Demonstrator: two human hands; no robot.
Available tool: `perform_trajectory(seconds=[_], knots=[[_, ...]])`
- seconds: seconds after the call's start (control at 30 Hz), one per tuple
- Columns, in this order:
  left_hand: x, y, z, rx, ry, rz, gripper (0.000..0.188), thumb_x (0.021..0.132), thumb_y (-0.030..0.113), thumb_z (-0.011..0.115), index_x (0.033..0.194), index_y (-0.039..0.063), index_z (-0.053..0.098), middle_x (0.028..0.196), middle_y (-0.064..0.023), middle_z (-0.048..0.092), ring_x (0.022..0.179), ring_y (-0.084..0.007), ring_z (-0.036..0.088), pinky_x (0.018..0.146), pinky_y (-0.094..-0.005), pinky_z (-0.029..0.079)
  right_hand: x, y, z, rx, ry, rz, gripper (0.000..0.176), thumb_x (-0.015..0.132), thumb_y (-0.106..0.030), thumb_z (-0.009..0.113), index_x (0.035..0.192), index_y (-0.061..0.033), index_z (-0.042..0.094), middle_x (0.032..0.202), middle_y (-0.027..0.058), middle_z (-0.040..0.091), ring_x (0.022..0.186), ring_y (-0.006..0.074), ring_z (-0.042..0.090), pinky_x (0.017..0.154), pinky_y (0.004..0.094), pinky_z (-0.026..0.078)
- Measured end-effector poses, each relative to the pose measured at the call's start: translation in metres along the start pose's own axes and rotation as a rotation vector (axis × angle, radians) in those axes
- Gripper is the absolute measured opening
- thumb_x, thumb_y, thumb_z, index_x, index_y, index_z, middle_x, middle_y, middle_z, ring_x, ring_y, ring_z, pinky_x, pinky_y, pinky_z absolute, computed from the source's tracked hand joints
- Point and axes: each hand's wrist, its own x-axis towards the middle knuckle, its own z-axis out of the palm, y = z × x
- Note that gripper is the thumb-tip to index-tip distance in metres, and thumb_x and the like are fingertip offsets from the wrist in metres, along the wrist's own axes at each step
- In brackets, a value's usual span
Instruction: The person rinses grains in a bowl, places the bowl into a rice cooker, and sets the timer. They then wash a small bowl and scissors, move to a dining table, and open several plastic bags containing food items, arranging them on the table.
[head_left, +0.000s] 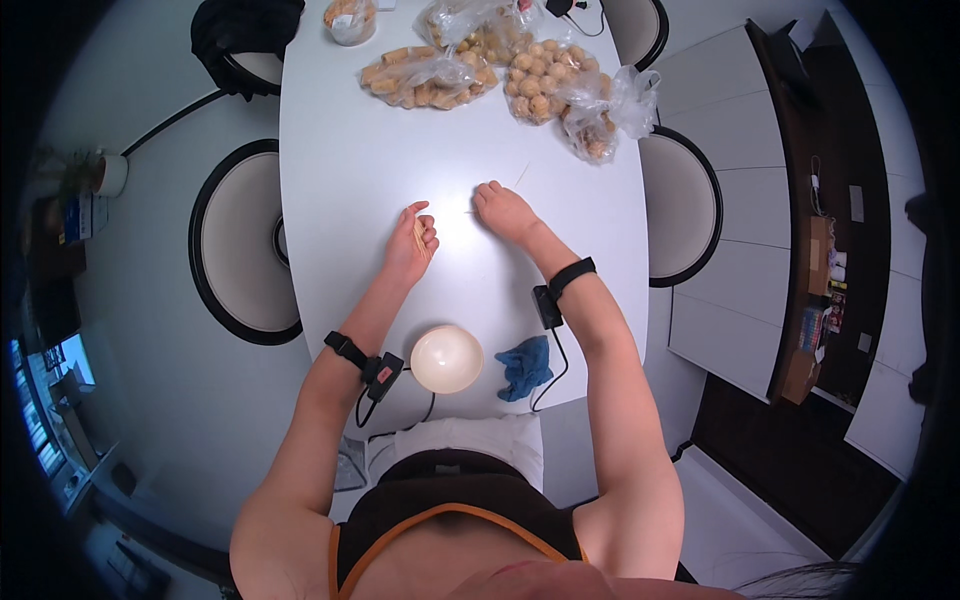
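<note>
A bundle of thin wooden sticks (420, 238) lies in the curled fingers of my left hand (409, 244), above the white table. To its right, my right hand (504, 212) rests low over the tabletop with its fingers bent down. The tip of a thin stick (469, 212) shows beside those fingers; whether they pinch it is hidden. Another thin wooden stick (523, 174) lies on the table just beyond my right hand. Nearer my body stand a cream bowl (447, 360), with nothing visible inside, and a crumpled blue cloth (526, 368).
Across the white table (360, 165) lie clear bags of tube-shaped pieces (427, 79) and round balls (544, 79), plus a smaller tied bag (592, 139). A clear tub (350, 22) sits far left. Cables trail from both wrist straps. Chairs (244, 240) flank the table.
</note>
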Motion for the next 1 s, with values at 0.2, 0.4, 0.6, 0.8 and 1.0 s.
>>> perform_trajectory(seconds=[0.2,0.4,0.6,0.8,1.0], knots=[[-0.001,-0.004,0.02,-0.02,0.138,0.082,0.048,0.114,0.04,0.031,0.143,0.006,0.047,0.132,-0.0123,0.058,0.127,-0.024,0.055,0.113,-0.0394,0.044,0.004,-0.072,-0.033,0.67,0.267,0.51,0.009,0.093,-0.004,0.062,0.096,0.0048,0.06,0.096,0.0258,0.064,0.09,0.0449,0.063,0.082,0.0489,0.053],[0.01,-0.016,0.014,-0.261,-0.081,0.096,0.044,0.114,0.041,0.033,0.133,0.005,0.051,0.104,-0.0062,0.057,0.099,-0.0197,0.057,0.096,-0.0352,0.049,0.003,-0.116,-0.043,0.801,0.367,0.645,0.015,0.095,-0.009,0.064,0.099,0.0051,0.063,0.094,0.0227,0.066,0.085,0.0408,0.065,0.072,0.0481,0.053],[0.008,-0.005,-0.008,-0.129,0.003,0.02,0.032,0.115,0.033,0.035,0.129,0.009,0.051,0.07,0.0016,0.04,0.055,-0.0087,0.033,0.051,-0.0225,0.035,-0.029,-0.051,0.003,0.479,0.321,0.954,0.015,0.091,-0.009,0.071,0.099,0.0024,0.064,0.107,0.0196,0.06,0.095,0.0383,0.063,0.083,0.0459,0.054],[0.003,-0.007,0.006,-0.106,0.105,0.052,0.029,0.116,0.024,0.03,0.136,0.015,0.049,0.078,-0.0007,0.046,0.055,-0.0079,0.034,0.049,-0.0224,0.035,-0.014,-0.052,0.008,0.408,0.258,0.87,0.008,0.093,-0.002,0.06,0.094,0.0054,0.06,0.105,0.0248,0.061,0.096,0.0417,0.061,0.082,0.0493,0.053],[0.007,-0.012,0.027,-0.099,0.114,0.076,0.027,0.115,0.022,0.032,0.131,0.01,0.05,0.09,-0.0044,0.053,0.069,-0.0119,0.047,0.064,-0.0259,0.045,0.0,-0.122,-0.05,0.956,0.423,0.81,0.016,0.097,-0.008,0.06,0.088,0.0046,0.059,0.087,0.0256,0.064,0.079,0.0444,0.063,0.072,0.0488,0.052]])
